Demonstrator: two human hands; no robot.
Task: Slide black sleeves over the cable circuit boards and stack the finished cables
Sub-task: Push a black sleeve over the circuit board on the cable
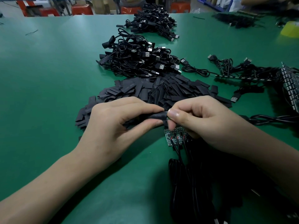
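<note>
Left hand (116, 125): thumb and forefinger pinch flat black soft-plastic sleeve (153, 116). Right hand (202, 120): fingertips pinch small green circuit board (167, 117), mostly hidden, at the sleeve mouth, above mid green surface (48, 78). Sleeve probably light, limp, collapsible; best held by its edges. Finished black cable stack (137, 60): toward far edge.

Sleeve pile (161, 91) before cable heap (137, 62)

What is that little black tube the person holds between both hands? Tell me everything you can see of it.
The black sleeve is a short, flattened tube of matte, rubbery-looking material with faint pale lettering printed along it. It lies roughly level, running left to right, above the pile of loose sleeves. The left hand pinches its left part between thumb and fingers; the right hand pinches its right end, hiding the opening.
</note>
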